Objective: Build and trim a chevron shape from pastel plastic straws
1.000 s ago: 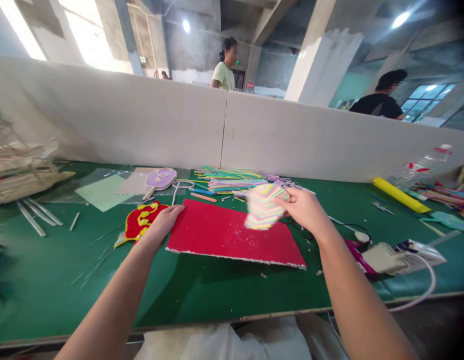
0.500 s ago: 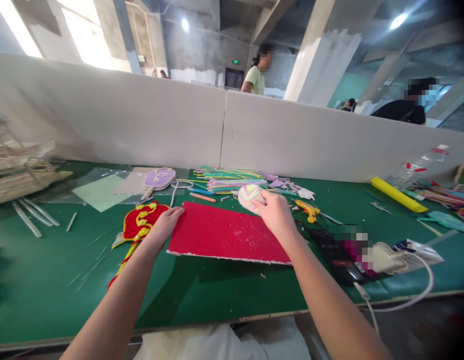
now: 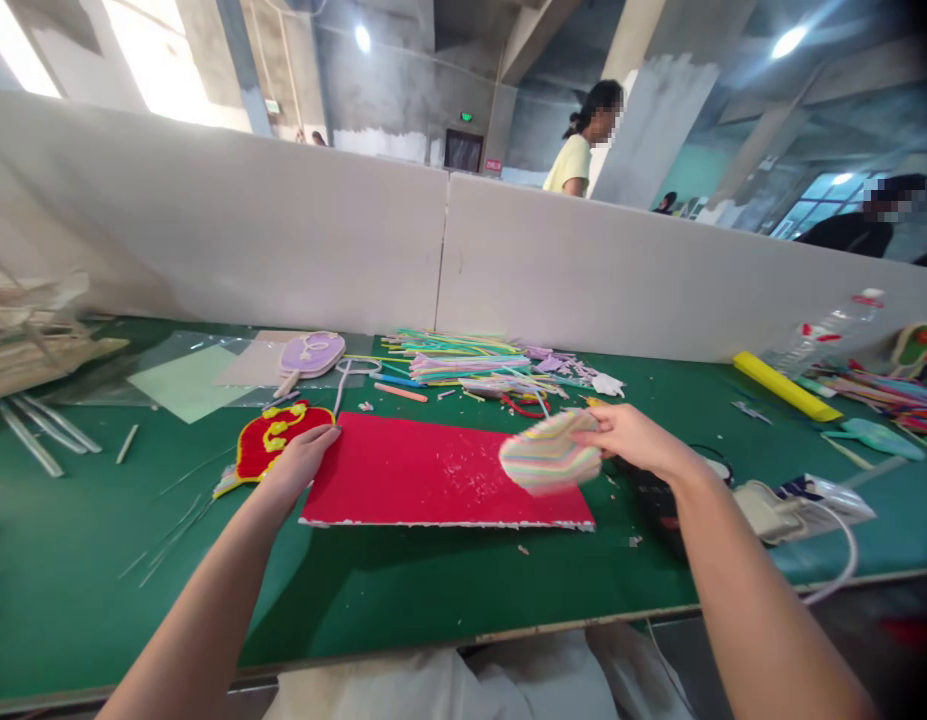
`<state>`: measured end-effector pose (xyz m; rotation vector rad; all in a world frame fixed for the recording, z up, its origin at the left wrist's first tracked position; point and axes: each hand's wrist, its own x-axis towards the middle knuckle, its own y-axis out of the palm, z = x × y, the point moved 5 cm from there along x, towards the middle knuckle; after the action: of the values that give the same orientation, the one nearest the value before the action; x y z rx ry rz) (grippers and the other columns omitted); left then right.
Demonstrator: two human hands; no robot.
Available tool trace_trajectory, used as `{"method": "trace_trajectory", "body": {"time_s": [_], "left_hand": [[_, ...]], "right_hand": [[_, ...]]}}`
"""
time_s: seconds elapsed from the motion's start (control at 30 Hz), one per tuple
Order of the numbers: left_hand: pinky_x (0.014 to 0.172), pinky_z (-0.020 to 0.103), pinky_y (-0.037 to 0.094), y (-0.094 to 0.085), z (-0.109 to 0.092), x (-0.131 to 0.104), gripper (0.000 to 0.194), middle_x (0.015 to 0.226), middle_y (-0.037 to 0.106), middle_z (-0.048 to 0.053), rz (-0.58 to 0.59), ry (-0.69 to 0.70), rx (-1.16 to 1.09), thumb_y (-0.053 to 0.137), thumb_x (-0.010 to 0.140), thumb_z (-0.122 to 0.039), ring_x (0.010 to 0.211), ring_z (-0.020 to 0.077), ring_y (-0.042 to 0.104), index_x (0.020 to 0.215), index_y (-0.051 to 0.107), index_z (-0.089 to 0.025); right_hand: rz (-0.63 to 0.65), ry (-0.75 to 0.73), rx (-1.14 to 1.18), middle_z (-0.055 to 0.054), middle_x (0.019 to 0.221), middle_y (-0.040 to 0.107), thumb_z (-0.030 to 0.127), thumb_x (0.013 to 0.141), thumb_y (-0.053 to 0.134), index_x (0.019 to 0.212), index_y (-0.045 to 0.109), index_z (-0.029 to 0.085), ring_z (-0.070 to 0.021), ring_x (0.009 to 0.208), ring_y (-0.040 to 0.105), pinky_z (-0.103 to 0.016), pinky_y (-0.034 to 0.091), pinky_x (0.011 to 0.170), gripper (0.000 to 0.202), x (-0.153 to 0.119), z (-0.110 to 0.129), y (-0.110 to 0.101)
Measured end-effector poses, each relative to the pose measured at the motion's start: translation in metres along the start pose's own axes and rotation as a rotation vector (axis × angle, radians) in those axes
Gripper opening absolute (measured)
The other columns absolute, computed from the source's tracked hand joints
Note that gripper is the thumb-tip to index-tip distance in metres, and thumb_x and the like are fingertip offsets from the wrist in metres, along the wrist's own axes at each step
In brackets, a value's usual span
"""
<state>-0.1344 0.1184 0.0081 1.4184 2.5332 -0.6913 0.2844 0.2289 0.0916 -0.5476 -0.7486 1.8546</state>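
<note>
My left hand [image 3: 307, 458] grips the left edge of a red board [image 3: 395, 475] with a rough white front edge, which throws a shadow on the table. Small pale flecks lie on the board's right half. Between the thumb and fingers of my right hand [image 3: 632, 435] is a flat, rounded piece with pastel stripes [image 3: 549, 455], slightly blurred, over the board's right end. Close by my left hand lies a red fan-shaped piece with yellow trim [image 3: 272, 440], partly hidden by that hand.
Pastel craft stems [image 3: 463, 360] lie in a pile behind the board, beside a purple fan [image 3: 311, 353]. On the right are a yellow bar [image 3: 785, 388], a plastic bottle [image 3: 834, 330] and a black device [image 3: 658, 505] behind my right arm. A white partition [image 3: 283, 240] borders the green table [image 3: 403, 610].
My right hand has moved right with the striped piece, which now shows more of its broad face. The board sits slightly further left in view. A person beyond the partition has moved right.
</note>
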Motion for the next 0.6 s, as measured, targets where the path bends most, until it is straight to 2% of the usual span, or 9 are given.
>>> {"method": "trace_trajectory", "body": {"time_s": [0.03, 0.17, 0.23, 0.3, 0.37, 0.43, 0.47, 0.53, 0.6], "left_hand": [[0.053, 0.023, 0.051, 0.001, 0.002, 0.0, 0.026, 0.072, 0.071, 0.0, 0.012, 0.003, -0.008, 0.054, 0.08, -0.034, 0.064, 0.0184, 0.067, 0.1, 0.065, -0.021], [0.053, 0.025, 0.051, 0.004, 0.01, 0.002, 0.024, 0.066, 0.07, -0.001, 0.035, 0.018, -0.016, 0.056, 0.078, -0.033, 0.061, 0.0192, 0.067, 0.096, 0.066, -0.021], [0.054, 0.024, 0.051, 0.003, 0.013, 0.004, 0.022, 0.067, 0.07, 0.0, 0.006, 0.03, 0.028, 0.057, 0.077, -0.031, 0.063, 0.0184, 0.067, 0.093, 0.066, -0.02], [0.055, 0.023, 0.05, 0.004, 0.016, 0.005, 0.021, 0.068, 0.07, 0.0, 0.002, 0.04, 0.083, 0.057, 0.076, -0.031, 0.064, 0.0179, 0.067, 0.09, 0.066, -0.019], [0.055, 0.023, 0.05, 0.006, 0.019, 0.006, 0.021, 0.069, 0.07, 0.001, 0.032, 0.054, 0.149, 0.055, 0.076, -0.033, 0.065, 0.018, 0.066, 0.087, 0.066, -0.018], [0.054, 0.022, 0.048, 0.009, 0.021, 0.004, 0.023, 0.069, 0.07, 0.001, 0.056, 0.083, 0.244, 0.052, 0.076, -0.035, 0.065, 0.0183, 0.066, 0.083, 0.065, -0.018], [0.052, 0.022, 0.047, 0.009, 0.021, 0.002, 0.023, 0.068, 0.069, 0.001, 0.057, 0.097, 0.287, 0.051, 0.077, -0.036, 0.064, 0.0185, 0.066, 0.082, 0.065, -0.018], [0.047, 0.023, 0.044, 0.009, 0.021, -0.002, 0.025, 0.066, 0.067, 0.001, 0.047, 0.119, 0.378, 0.049, 0.077, -0.038, 0.06, 0.019, 0.064, 0.082, 0.063, -0.018], [0.044, 0.024, 0.042, 0.008, 0.021, -0.008, 0.028, 0.067, 0.066, 0.003, 0.037, 0.133, 0.499, 0.046, 0.078, -0.038, 0.056, 0.0198, 0.062, 0.088, 0.062, -0.018]], "right_hand": [[0.003, 0.028, 0.001, -0.006, 0.07, 0.071, 0.045, 0.07, 0.065, 0.087, 0.069, 0.015, -0.0189, 0.061, 0.063, -0.024, 0.044, 0.051, 0.035, -0.005, -0.01, -0.007], [-0.197, 0.08, -0.232, -0.004, 0.059, 0.069, 0.043, 0.066, 0.067, 0.071, 0.068, 0.017, -0.0193, 0.057, 0.062, -0.024, 0.041, 0.048, 0.026, -0.019, -0.039, -0.034], [-0.315, 0.089, -0.297, -0.004, 0.057, 0.067, 0.042, 0.066, 0.067, 0.066, 0.066, 0.017, -0.0194, 0.057, 0.062, -0.024, 0.041, 0.048, 0.025, -0.022, -0.042, -0.038], [-0.386, 0.11, -0.23, -0.005, 0.057, 0.067, 0.043, 0.066, 0.067, 0.066, 0.065, 0.017, -0.02, 0.058, 0.063, -0.024, 0.043, 0.049, 0.026, -0.022, -0.037, -0.03], [-0.31, 0.125, 0.037, -0.006, 0.063, 0.07, 0.044, 0.066, 0.069, 0.076, 0.066, 0.016, -0.0208, 0.061, 0.066, -0.027, 0.049, 0.053, 0.03, -0.017, -0.028, -0.005], [-0.173, 0.149, 0.43, -0.007, 0.076, 0.072, 0.045, 0.063, 0.073, 0.093, 0.066, 0.015, -0.0217, 0.066, 0.068, -0.032, 0.055, 0.06, 0.043, -0.011, -0.015, 0.032], [-0.152, 0.157, 0.572, -0.007, 0.079, 0.073, 0.045, 0.062, 0.075, 0.095, 0.065, 0.015, -0.0215, 0.067, 0.068, -0.033, 0.056, 0.063, 0.046, -0.009, -0.008, 0.049], [-0.069, 0.152, 0.766, -0.007, 0.085, 0.073, 0.045, 0.063, 0.075, 0.095, 0.065, 0.015, -0.0209, 0.072, 0.069, -0.034, 0.057, 0.068, 0.045, -0.004, 0.006, 0.084], [0.06, 0.148, 0.808, -0.007, 0.088, 0.072, 0.044, 0.066, 0.073, 0.096, 0.065, 0.016, -0.0213, 0.076, 0.069, -0.034, 0.058, 0.069, 0.042, -0.001, 0.015, 0.114]]}}
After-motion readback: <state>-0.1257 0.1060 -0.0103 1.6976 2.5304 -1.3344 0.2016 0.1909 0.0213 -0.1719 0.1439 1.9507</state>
